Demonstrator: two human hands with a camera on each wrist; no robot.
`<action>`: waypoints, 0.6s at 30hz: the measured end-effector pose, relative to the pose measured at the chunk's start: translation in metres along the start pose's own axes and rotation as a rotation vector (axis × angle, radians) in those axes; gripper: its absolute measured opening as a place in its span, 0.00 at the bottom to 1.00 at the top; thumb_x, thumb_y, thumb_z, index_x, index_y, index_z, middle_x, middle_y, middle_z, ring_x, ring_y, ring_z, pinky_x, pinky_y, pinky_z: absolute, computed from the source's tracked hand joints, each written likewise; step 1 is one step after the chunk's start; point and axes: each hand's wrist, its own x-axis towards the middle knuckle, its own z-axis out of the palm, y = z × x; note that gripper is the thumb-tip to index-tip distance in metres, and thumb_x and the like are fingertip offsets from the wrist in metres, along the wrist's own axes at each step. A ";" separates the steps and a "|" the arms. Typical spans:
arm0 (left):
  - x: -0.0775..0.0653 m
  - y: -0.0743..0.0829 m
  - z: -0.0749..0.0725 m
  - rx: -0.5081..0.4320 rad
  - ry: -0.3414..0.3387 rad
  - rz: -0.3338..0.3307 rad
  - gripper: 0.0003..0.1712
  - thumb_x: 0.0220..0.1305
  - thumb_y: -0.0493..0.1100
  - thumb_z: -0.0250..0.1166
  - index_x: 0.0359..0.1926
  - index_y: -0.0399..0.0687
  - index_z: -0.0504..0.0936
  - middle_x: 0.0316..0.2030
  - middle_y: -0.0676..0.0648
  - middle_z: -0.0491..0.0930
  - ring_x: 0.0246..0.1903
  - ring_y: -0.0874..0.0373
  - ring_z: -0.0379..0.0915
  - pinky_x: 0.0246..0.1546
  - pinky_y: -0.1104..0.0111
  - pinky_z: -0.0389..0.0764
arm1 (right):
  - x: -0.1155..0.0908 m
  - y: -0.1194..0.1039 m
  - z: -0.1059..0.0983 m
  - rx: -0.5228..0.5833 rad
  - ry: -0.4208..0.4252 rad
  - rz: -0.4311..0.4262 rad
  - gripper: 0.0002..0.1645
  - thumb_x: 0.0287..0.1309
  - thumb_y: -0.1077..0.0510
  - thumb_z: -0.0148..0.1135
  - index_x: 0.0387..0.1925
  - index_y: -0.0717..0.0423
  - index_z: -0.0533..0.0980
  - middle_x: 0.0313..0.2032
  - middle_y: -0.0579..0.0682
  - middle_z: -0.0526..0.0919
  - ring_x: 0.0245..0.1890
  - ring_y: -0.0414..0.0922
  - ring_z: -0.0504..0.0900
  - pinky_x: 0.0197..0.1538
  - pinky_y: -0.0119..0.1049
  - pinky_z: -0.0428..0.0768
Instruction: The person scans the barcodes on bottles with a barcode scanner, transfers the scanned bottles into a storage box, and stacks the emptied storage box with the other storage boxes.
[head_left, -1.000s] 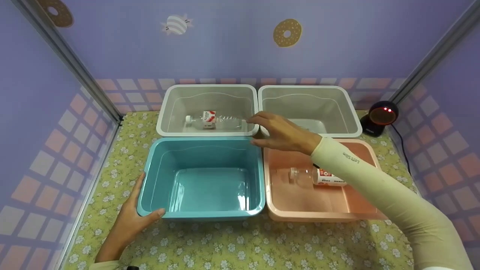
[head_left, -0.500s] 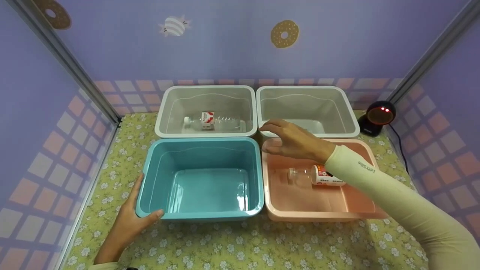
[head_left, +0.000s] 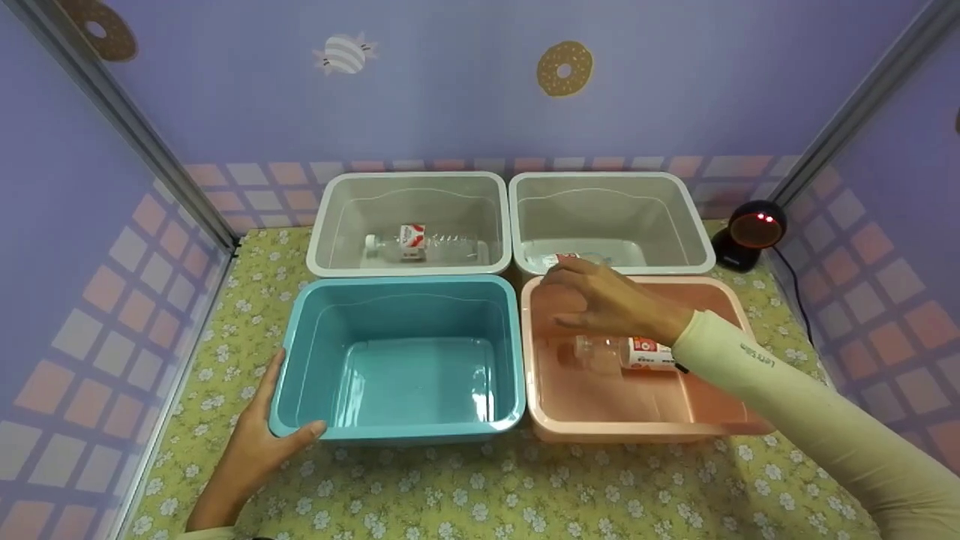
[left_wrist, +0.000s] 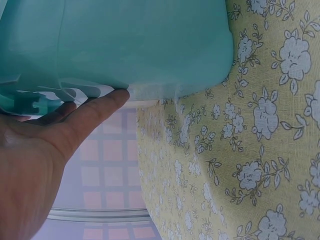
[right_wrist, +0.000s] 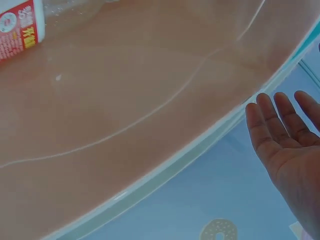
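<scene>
My left hand [head_left: 255, 446] rests against the near left corner of the blue tub [head_left: 405, 432], thumb on the front rim. In the left wrist view its straight fingers [left_wrist: 92, 115] touch the tub's outer wall. Over the back part of the peach tub [head_left: 600, 403] my right hand [head_left: 619, 304] hovers, holding nothing; the right wrist view shows its fingers [right_wrist: 285, 115] loosely extended. Below it, a clear bottle with a white and red label [head_left: 649, 355] lies in the peach tub. Another labelled bottle [head_left: 568, 259] shows in the right rear grey tub [head_left: 615, 199], partly hidden by my fingers.
A clear bottle with a white cap [head_left: 412, 241] lies in the left rear grey tub [head_left: 409, 268]. Right of the tubs stands a black device with red lights [head_left: 750, 232], its cable trailing forward. The flowered tablecloth [head_left: 450, 487] runs along the front.
My right hand has drawn back rightward and toward me, from between the grey tubs to above the peach tub, uncovering the bottle in the right rear tub. My left hand stays at the blue tub.
</scene>
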 end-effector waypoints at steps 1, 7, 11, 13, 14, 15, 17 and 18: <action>0.000 0.000 0.000 -0.001 0.000 0.001 0.68 0.71 0.43 0.76 0.91 0.74 0.36 0.87 0.30 0.45 0.74 0.19 0.63 0.62 0.37 0.81 | -0.003 0.000 0.001 0.005 0.002 0.001 0.28 0.59 0.59 0.83 0.58 0.67 0.83 0.56 0.61 0.85 0.59 0.59 0.85 0.64 0.57 0.85; -0.001 -0.001 0.001 0.002 0.004 0.005 0.68 0.71 0.43 0.76 0.91 0.74 0.36 0.87 0.29 0.45 0.75 0.20 0.63 0.63 0.37 0.80 | -0.019 0.003 0.007 0.003 0.030 -0.024 0.27 0.59 0.61 0.83 0.56 0.70 0.83 0.55 0.63 0.85 0.57 0.61 0.86 0.61 0.59 0.86; -0.001 -0.001 0.001 0.001 0.001 0.003 0.67 0.71 0.44 0.76 0.91 0.75 0.36 0.87 0.29 0.44 0.75 0.19 0.62 0.64 0.32 0.79 | -0.029 0.006 0.009 0.013 0.009 -0.013 0.26 0.61 0.60 0.83 0.56 0.69 0.83 0.55 0.64 0.85 0.58 0.62 0.85 0.63 0.60 0.85; 0.000 0.000 0.001 0.001 0.001 0.002 0.67 0.71 0.44 0.76 0.90 0.75 0.36 0.87 0.29 0.45 0.74 0.19 0.63 0.63 0.32 0.79 | -0.033 0.007 0.009 0.019 -0.011 0.008 0.26 0.62 0.60 0.82 0.57 0.68 0.84 0.56 0.63 0.85 0.59 0.62 0.84 0.63 0.61 0.84; 0.000 0.000 0.000 0.002 0.001 0.002 0.67 0.71 0.44 0.76 0.90 0.75 0.36 0.87 0.29 0.45 0.74 0.19 0.63 0.63 0.33 0.80 | -0.035 0.008 0.009 0.022 -0.024 0.020 0.26 0.63 0.59 0.81 0.58 0.68 0.84 0.57 0.63 0.85 0.59 0.61 0.84 0.64 0.61 0.84; 0.000 0.000 0.000 0.004 0.002 0.001 0.67 0.71 0.44 0.76 0.90 0.76 0.36 0.87 0.29 0.45 0.74 0.19 0.63 0.62 0.33 0.80 | -0.037 0.009 0.009 0.022 -0.036 0.032 0.25 0.64 0.59 0.81 0.58 0.68 0.84 0.57 0.62 0.85 0.59 0.61 0.84 0.64 0.61 0.83; 0.000 0.000 0.000 0.004 0.002 0.002 0.67 0.71 0.44 0.76 0.90 0.75 0.36 0.86 0.29 0.45 0.74 0.19 0.64 0.61 0.34 0.81 | -0.041 0.010 0.009 0.026 -0.056 0.056 0.25 0.66 0.57 0.80 0.58 0.67 0.84 0.57 0.61 0.85 0.58 0.60 0.84 0.63 0.61 0.83; 0.000 0.001 0.000 0.006 0.001 0.003 0.67 0.72 0.44 0.76 0.90 0.75 0.36 0.86 0.29 0.45 0.74 0.19 0.64 0.61 0.34 0.81 | -0.043 0.011 0.010 0.027 -0.065 0.068 0.25 0.66 0.56 0.80 0.58 0.66 0.84 0.57 0.61 0.85 0.58 0.59 0.84 0.63 0.60 0.83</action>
